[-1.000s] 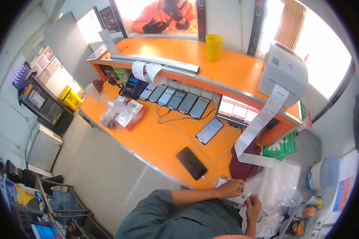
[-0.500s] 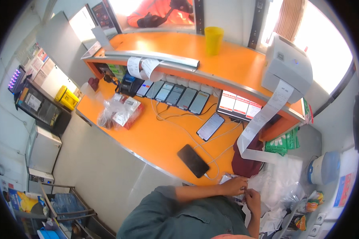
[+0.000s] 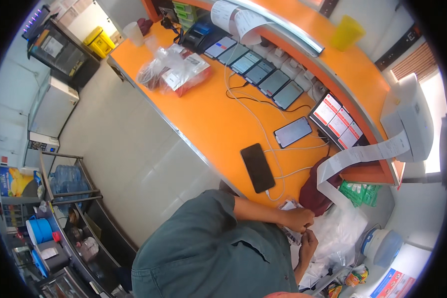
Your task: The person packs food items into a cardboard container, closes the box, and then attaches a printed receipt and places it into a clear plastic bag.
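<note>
My left hand [image 3: 299, 219] and my right hand [image 3: 309, 242] are close together at the counter's near right end, with fingers closed and fingertips meeting. What they pinch is too small to make out. Just behind them lies a crinkled clear plastic bag [image 3: 338, 229]. A small printed packet [image 3: 289, 204] shows partly beside my left hand, mostly covered by it. A maroon cloth [image 3: 317, 192] lies beyond the hands, and a long paper strip [image 3: 357, 155] hangs down to it from a white label printer [image 3: 409, 119].
On the orange counter [image 3: 203, 119] lie a black phone [image 3: 258, 168] on a white cable, a lit phone [image 3: 293, 132], a row of phones [image 3: 258, 72], a tablet [image 3: 336, 119] and a bagged red box [image 3: 184, 74]. A yellow cup [image 3: 346, 33] stands on the upper shelf; a water bottle [image 3: 382, 246] is at right.
The view has turned and tilted, so the counter appears rotated and the orange-clad person behind the window is out of view. My hands remain together, fingers closed.
</note>
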`<state>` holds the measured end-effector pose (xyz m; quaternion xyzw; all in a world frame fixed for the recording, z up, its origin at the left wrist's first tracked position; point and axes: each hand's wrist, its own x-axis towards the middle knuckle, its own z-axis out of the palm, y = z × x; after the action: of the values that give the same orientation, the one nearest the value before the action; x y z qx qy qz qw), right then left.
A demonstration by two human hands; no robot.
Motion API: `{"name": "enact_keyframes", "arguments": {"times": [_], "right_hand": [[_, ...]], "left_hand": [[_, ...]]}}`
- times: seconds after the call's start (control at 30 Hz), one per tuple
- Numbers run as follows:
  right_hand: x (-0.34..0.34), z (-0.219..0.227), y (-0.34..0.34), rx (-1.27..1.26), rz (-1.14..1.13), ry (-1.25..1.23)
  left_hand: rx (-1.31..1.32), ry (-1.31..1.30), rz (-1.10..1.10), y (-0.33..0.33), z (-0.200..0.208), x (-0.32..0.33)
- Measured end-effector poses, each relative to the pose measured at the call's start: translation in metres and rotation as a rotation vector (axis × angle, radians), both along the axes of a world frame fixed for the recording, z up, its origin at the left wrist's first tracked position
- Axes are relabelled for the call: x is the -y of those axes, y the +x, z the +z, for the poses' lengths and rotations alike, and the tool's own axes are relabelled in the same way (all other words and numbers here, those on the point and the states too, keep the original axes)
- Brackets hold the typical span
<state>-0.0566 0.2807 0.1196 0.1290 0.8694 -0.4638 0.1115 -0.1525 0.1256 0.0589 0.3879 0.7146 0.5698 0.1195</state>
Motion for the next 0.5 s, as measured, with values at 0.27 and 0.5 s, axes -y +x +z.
{"name": "enact_keyframes", "arguments": {"times": [0.27, 0.5], "right_hand": [[0.017, 0.023, -0.023, 0.234, 0.087, -0.018], [0.025, 0.041, -0.02, 0.272, 0.002, -0.036]], "left_hand": [[0.048, 0.06, -0.1, -0.013, -0.018, -0.003], [-0.052, 0.158, -0.022, -0.008, -0.017, -0.004]]}}
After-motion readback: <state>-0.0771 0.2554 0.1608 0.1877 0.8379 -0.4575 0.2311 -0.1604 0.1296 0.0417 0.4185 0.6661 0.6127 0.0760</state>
